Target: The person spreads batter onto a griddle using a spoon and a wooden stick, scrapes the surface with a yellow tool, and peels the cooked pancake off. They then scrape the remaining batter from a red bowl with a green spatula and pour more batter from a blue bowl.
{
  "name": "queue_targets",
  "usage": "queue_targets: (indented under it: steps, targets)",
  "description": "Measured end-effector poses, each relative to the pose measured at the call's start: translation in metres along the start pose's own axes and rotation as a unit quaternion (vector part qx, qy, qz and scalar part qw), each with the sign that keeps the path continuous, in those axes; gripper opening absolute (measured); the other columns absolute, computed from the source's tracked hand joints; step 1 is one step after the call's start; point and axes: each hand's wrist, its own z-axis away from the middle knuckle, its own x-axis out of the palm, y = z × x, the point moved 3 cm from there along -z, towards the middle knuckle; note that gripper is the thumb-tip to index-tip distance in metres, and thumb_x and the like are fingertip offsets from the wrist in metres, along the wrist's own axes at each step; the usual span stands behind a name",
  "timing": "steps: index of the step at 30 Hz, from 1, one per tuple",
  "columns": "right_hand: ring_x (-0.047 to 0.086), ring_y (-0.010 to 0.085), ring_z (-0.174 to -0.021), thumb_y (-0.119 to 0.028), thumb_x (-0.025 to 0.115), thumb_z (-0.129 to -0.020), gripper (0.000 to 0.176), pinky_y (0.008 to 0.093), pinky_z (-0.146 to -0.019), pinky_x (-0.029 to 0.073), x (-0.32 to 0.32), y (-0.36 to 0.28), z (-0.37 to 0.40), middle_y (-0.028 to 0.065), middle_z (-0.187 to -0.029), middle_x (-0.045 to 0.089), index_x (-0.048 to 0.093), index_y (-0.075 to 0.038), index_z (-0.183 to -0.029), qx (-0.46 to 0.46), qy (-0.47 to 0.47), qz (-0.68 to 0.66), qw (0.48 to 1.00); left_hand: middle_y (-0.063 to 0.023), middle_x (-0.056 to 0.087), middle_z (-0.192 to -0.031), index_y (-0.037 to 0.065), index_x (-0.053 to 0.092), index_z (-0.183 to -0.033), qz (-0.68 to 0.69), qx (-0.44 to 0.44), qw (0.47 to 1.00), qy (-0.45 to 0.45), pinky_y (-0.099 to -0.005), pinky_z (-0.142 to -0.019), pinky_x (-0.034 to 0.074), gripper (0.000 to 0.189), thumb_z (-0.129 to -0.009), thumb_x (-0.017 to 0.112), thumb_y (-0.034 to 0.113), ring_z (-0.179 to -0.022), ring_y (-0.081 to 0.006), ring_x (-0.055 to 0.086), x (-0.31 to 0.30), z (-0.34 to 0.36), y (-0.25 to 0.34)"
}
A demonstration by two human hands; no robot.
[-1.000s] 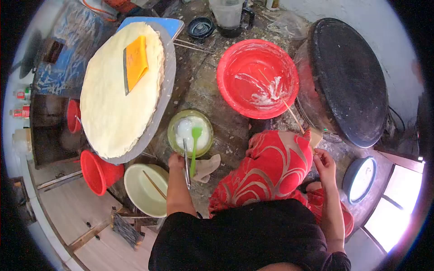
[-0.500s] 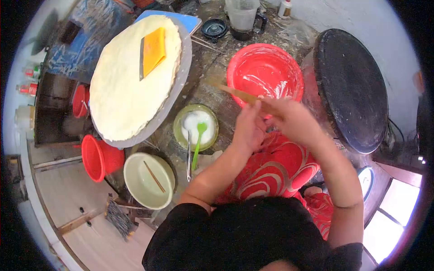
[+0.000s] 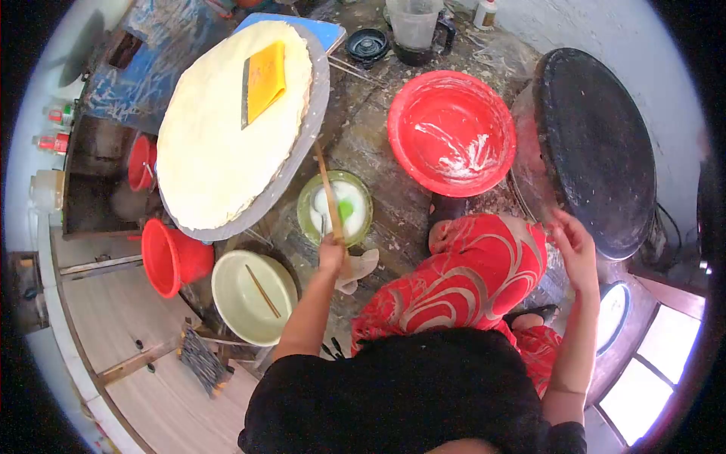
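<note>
My left hand is closed around a long flat wooden stick, which slants up across the green bowl. White, partly foamy contents fill that bowl, and a bright green utensil shows in it, partly hidden behind the stick. A metal spoon handle shows just above my left hand. My right hand is raised with fingers bent but apart, close to the lower left side of the round black griddle. Between my hands is my knee in red patterned trousers.
A red basin smeared with white stands ahead. At left, a round board carries a large pale dough sheet with a yellow scraper on it. A cream bucket holds a thin stick; a red bucket stands beside it.
My hands have parted from over the red basin's near edge. The left has carried the wooden stick left to the green bowl; the right has let go of it and moved right toward the griddle.
</note>
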Motion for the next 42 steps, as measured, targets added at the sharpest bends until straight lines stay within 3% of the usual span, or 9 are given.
queue_targets:
  steps: [2,5,7,9,16,24,31,38,42]
  targets:
    - [0.054,0.0106,-0.079,-0.008,0.051,-0.085,0.029,0.023,-0.072,0.044,-0.008,0.032,0.016,0.0065,-0.091,0.058,0.05,0.0,-0.114,0.014,0.003,-0.019,1.0,-0.0209,0.056,-0.09,-0.002,0.052,-0.101,-0.331,0.063,0.916,0.216,-0.0425,-0.073,0.043,0.038,-0.072,0.061,0.019,-0.083,-0.0351,0.054,-0.003,0.026,0.054]
    - [0.054,0.0108,-0.08,-0.007,0.051,-0.085,0.03,0.0236,-0.073,0.044,-0.011,0.056,0.042,0.0063,-0.091,0.059,0.05,-0.001,-0.114,0.067,0.009,-0.028,0.997,-0.0206,0.053,-0.102,-0.002,0.05,-0.105,-0.239,0.234,0.931,0.148,-0.0403,-0.081,0.041,0.042,-0.072,0.063,0.02,-0.093,-0.0341,0.051,0.019,0.013,0.094]
    - [0.055,0.0112,-0.081,-0.006,0.051,-0.085,0.03,0.0242,-0.074,0.045,-0.012,0.066,0.059,0.0062,-0.091,0.059,0.05,-0.001,-0.114,0.092,0.012,-0.013,0.996,-0.0174,0.051,-0.105,-0.001,0.047,-0.11,0.17,0.147,0.974,-0.038,-0.0403,-0.08,0.041,0.047,-0.073,0.064,0.022,-0.095,-0.0314,0.05,0.085,-0.026,0.078]
    - [0.054,0.0098,-0.075,-0.013,0.052,-0.085,0.03,0.0217,-0.064,0.042,-0.01,0.079,0.072,0.0038,-0.089,0.059,0.05,-0.003,-0.114,0.1,0.013,-0.031,0.994,-0.0125,0.051,-0.103,0.004,0.046,-0.109,0.393,-0.132,0.898,-0.144,-0.0399,-0.078,0.041,0.042,-0.075,0.064,0.021,-0.094,-0.026,0.05,0.123,-0.022,0.12]
    - [0.055,0.0135,-0.089,-0.008,0.051,-0.085,0.03,0.0269,-0.075,0.046,-0.026,0.077,0.11,0.0069,-0.096,0.058,0.049,0.003,-0.112,0.144,0.055,-0.07,0.986,-0.0073,0.052,-0.095,0.012,0.049,-0.1,0.496,-0.254,0.784,-0.275,-0.041,-0.073,0.044,0.031,-0.073,0.062,0.015,-0.089,-0.0229,0.051,0.193,-0.058,0.177]
    - [0.057,0.0111,-0.074,-0.011,0.052,-0.085,0.027,0.0246,-0.059,0.049,-0.042,0.077,0.127,0.0065,-0.088,0.06,0.053,0.0,-0.109,0.073,0.126,-0.039,0.989,-0.0064,0.059,-0.085,0.007,0.051,-0.096,0.527,-0.148,0.773,-0.32,-0.0345,-0.063,0.051,0.027,-0.07,0.054,0.009,-0.074,-0.0197,0.058,0.089,-0.003,0.226]
    - [0.056,0.0152,-0.092,-0.01,0.049,-0.087,0.03,0.0277,-0.078,0.046,-0.043,0.018,0.126,0.0105,-0.105,0.056,0.045,0.0,-0.115,-0.031,0.058,-0.202,0.977,-0.0099,0.056,-0.101,0.002,0.049,-0.104,0.489,0.032,0.799,-0.348,-0.0366,-0.072,0.05,0.033,-0.072,0.054,0.006,-0.088,-0.0229,0.057,0.023,0.122,0.34]
    - [0.05,0.0141,-0.102,-0.013,0.048,-0.088,0.041,0.0308,-0.082,0.045,-0.003,-0.066,0.155,0.0057,-0.116,0.05,0.031,-0.006,-0.125,-0.338,0.204,-0.363,0.844,-0.0122,0.054,-0.107,0.0,0.047,-0.109,0.376,0.156,0.761,-0.506,-0.0398,-0.079,0.049,0.036,-0.073,0.051,0.003,-0.093,-0.0227,0.056,-0.017,0.206,0.425]
    - [0.056,0.0158,-0.094,-0.017,0.048,-0.088,0.035,0.0327,-0.074,0.05,0.034,-0.07,0.167,0.0064,-0.108,0.056,0.039,-0.004,-0.12,-0.22,0.323,-0.519,0.76,-0.0108,0.054,-0.109,0.0,0.046,-0.111,0.261,0.216,0.69,-0.639,-0.0373,-0.08,0.048,0.034,-0.08,0.053,0.012,-0.095,-0.0204,0.054,-0.022,0.2,0.45]
